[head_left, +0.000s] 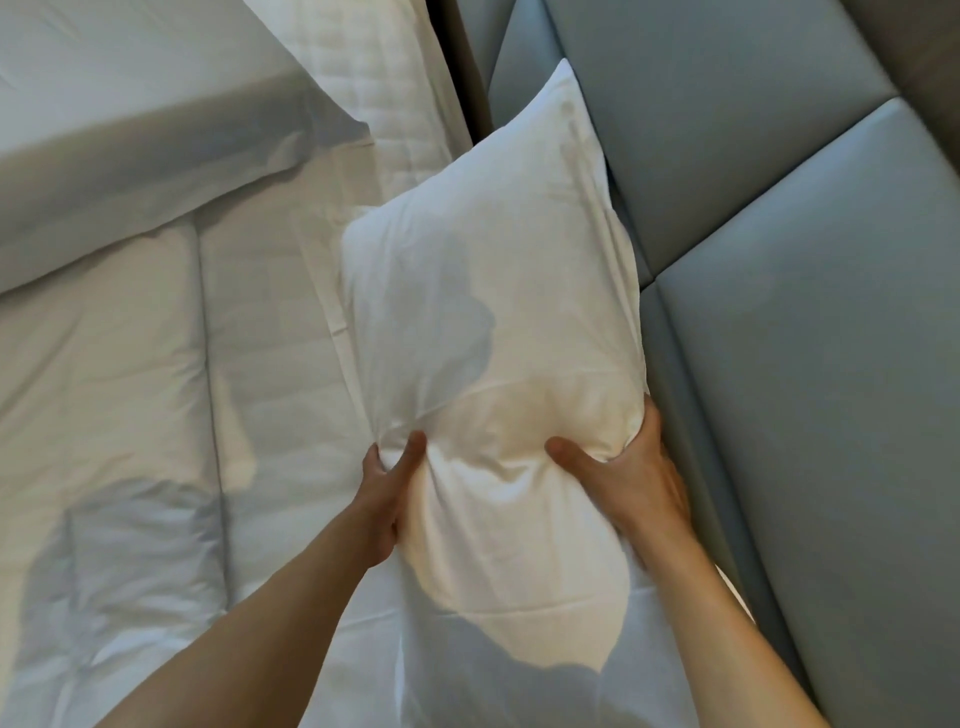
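Note:
A white pillow (488, 291) in a white case lies lengthwise along the bed's right edge, beside the padded headboard. My left hand (387, 493) grips its left side, thumb pressed into the fabric and fingers hidden under it. My right hand (628, 467) grips the pillow's right side next to the headboard, thumb dug into the top. The cloth bunches between both thumbs.
A white duvet (104, 389) covers the bed to the left. Another white pillow (130, 130) lies at the upper left. A quilted mattress cover (363, 93) shows at the top. Grey-blue headboard panels (779, 338) fill the right side.

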